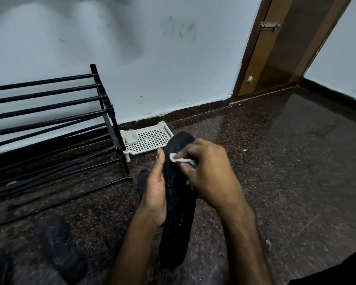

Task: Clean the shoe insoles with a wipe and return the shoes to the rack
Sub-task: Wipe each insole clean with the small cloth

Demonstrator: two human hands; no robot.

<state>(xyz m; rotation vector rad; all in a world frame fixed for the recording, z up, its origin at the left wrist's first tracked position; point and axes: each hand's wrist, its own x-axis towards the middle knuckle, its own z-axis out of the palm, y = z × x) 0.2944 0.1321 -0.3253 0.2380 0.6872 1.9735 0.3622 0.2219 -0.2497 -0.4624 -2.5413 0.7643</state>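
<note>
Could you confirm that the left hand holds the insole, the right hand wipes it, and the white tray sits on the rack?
Not quite: the head view shows the white tray on the floor beside the rack, not on it. The left hand holds the insole while the right hand presses the wipe on it.

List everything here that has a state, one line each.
insole: held off the floor by the left hand.
wipe: crumpled, pinched against the insole by the right hand.
shoe: on the floor, not on the rack.
tray: on the floor beside the rack.
</note>
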